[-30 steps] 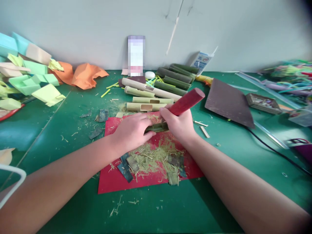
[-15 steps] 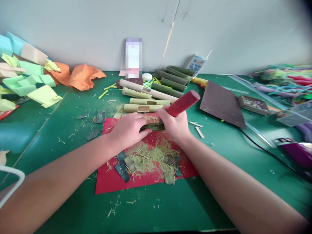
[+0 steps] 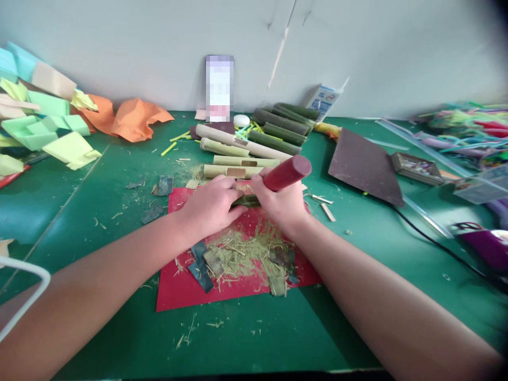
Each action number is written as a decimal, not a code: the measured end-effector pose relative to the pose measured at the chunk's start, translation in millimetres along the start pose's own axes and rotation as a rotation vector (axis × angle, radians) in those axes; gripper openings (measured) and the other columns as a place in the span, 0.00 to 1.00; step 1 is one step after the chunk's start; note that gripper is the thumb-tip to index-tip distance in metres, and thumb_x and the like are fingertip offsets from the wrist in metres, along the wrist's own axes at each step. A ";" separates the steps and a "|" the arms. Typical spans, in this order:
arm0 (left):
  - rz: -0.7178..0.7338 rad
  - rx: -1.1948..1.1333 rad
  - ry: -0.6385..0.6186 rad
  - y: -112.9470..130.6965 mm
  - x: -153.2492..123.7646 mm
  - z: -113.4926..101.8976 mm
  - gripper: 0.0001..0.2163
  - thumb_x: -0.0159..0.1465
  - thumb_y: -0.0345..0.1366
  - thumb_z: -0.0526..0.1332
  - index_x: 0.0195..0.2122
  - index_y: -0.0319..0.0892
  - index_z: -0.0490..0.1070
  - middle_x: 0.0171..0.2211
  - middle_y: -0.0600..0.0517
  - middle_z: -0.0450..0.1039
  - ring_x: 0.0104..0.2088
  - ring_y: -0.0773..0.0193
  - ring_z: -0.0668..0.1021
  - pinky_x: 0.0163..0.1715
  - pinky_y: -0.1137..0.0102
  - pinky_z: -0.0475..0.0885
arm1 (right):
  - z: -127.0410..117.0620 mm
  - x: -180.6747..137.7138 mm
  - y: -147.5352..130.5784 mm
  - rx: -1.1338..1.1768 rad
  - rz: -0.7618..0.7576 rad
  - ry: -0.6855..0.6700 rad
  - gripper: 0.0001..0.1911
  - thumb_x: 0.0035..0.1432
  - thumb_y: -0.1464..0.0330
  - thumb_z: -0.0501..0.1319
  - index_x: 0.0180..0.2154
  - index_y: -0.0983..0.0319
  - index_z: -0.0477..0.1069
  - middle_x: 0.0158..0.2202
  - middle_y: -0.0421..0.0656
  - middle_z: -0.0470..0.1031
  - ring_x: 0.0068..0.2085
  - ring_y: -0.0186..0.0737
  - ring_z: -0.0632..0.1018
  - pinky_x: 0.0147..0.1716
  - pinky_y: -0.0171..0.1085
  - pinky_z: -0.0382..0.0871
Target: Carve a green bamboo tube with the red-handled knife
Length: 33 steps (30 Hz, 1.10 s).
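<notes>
My left hand is closed around the left end of a green bamboo tube, lying over a red sheet. In my right hand is a tool with a thick round red handle, its butt tilted up to the right. The tool's working end is hidden behind that hand, close to the tube. Below the hands, pale shavings and dust cover the sheet. Dark flat bamboo chips lie among them.
Beyond my hands lie pale bamboo tubes with cut slots and several green bamboo tubes. A phone leans on the wall. Folded paper sits left; a dark board, a cable and a purple object are right.
The red handle has tipped, its butt end now lower and further left. My right hand has rolled slightly with it. My left hand keeps its hold on the tube; the view shifted a little.
</notes>
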<state>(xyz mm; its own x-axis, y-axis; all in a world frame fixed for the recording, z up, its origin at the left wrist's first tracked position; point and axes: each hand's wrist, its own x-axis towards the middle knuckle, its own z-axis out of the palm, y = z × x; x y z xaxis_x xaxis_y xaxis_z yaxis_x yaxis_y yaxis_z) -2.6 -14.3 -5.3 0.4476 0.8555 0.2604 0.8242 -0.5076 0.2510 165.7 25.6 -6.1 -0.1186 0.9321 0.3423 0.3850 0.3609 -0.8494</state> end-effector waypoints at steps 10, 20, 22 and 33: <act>-0.019 -0.092 0.027 -2.1 0.9 1.2 0.13 0.66 0.37 0.63 0.48 0.39 0.78 0.43 0.43 0.74 0.47 0.51 0.76 0.49 0.54 0.74 | -1.8 6.6 -4.6 0.184 0.109 -0.040 0.13 0.47 0.71 0.59 0.18 0.58 0.56 0.17 0.35 0.59 0.22 0.30 0.61 0.21 0.36 0.55; -0.006 -0.081 0.045 -4.3 -0.4 2.4 0.11 0.65 0.38 0.64 0.43 0.36 0.80 0.41 0.42 0.75 0.45 0.51 0.76 0.48 0.54 0.74 | -1.1 6.7 1.7 0.107 0.062 0.045 0.12 0.52 0.69 0.60 0.18 0.59 0.62 0.18 0.37 0.64 0.23 0.32 0.65 0.24 0.36 0.59; 0.003 -0.076 0.047 -4.2 -0.5 2.7 0.12 0.65 0.38 0.64 0.43 0.36 0.80 0.41 0.42 0.75 0.44 0.51 0.76 0.47 0.54 0.74 | -1.2 6.8 0.7 0.103 0.065 0.044 0.12 0.52 0.68 0.60 0.19 0.59 0.63 0.18 0.37 0.65 0.23 0.32 0.66 0.24 0.36 0.60; -0.007 -0.085 0.034 -4.5 0.5 3.2 0.12 0.66 0.38 0.63 0.45 0.37 0.79 0.42 0.42 0.74 0.46 0.51 0.76 0.50 0.54 0.74 | -5.7 8.9 -3.8 0.172 0.095 -0.022 0.14 0.51 0.71 0.59 0.16 0.60 0.62 0.16 0.36 0.62 0.21 0.30 0.64 0.21 0.36 0.56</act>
<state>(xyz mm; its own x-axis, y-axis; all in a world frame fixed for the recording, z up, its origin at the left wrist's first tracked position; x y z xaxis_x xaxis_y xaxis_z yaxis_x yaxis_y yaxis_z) -4.9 -11.3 -9.3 0.4291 0.8557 0.2891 0.7942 -0.5099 0.3304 168.4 32.4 2.5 -0.1101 0.9619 0.2504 0.2336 0.2699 -0.9341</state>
